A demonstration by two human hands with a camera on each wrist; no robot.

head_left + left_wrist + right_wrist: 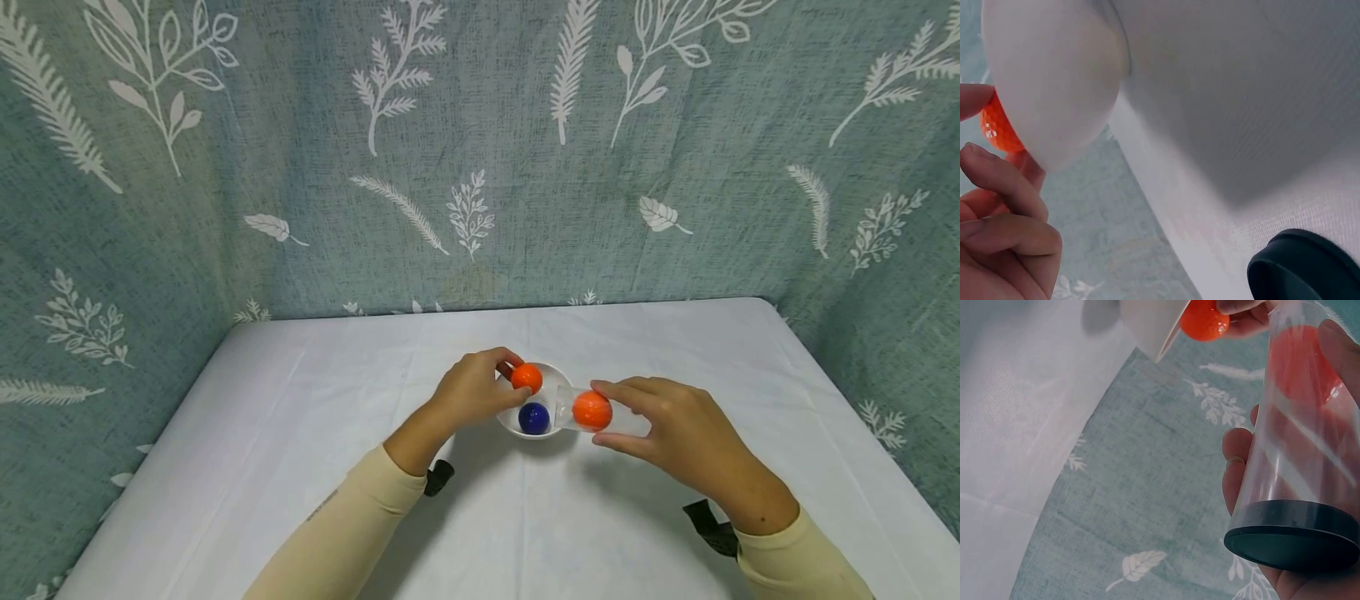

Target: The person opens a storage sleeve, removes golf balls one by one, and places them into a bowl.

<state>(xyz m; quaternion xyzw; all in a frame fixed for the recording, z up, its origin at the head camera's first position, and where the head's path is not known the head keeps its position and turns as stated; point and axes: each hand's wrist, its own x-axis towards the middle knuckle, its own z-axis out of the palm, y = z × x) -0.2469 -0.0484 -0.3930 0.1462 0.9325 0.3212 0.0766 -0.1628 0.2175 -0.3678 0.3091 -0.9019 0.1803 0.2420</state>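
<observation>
In the head view my left hand (472, 385) pinches a glossy orange ball (527, 379) between thumb and fingers, at the white bowl (553, 385). A dark blue ball (534, 418) lies inside that bowl. My right hand (678, 421) grips a clear plastic cup (1272, 465), tipped sideways with its mouth toward the bowl's right side. Inside the cup, near its mouth, is a second orange ball (592, 411). The right wrist view shows the cup's dark base (1294, 534). From the left wrist, the bowl (1054, 75) partly hides the pinched ball (999, 128).
A white cloth (315, 417) covers the table, its far edge meeting a green leaf-patterned curtain (480, 275). Black straps (712, 529) show at both wrists. A dark round thing (1310, 269), only partly visible, stands at the left wrist view's lower right.
</observation>
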